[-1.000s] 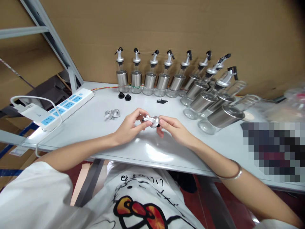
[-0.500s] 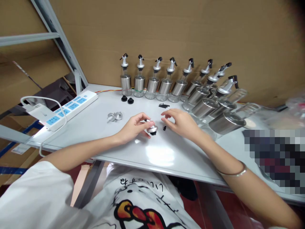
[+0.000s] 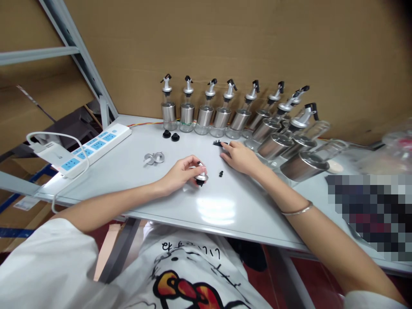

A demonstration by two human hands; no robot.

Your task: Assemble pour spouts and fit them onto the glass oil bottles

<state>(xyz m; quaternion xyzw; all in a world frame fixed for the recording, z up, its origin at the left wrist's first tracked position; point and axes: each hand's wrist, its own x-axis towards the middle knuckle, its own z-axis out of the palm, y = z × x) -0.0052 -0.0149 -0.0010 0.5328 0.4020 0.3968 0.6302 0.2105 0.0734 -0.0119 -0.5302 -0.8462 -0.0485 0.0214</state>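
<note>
"Where's the pourer spout (image 3: 201, 176)?"
"Pinched in my left hand (image 3: 183, 172), over the table (image 3: 183, 150)."
"And your right hand (image 3: 240, 157)?"
"Half spread at the small black pieces (image 3: 217, 143); I can't tell if it holds any. Probably picking one out, which calls for a fine pinch."

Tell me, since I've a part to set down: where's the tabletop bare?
Free: the tabletop between the small black piece and front edge, and between the power strip and silver rings. Crowded: right rear beyond the right hand, packed with bottles.
</note>
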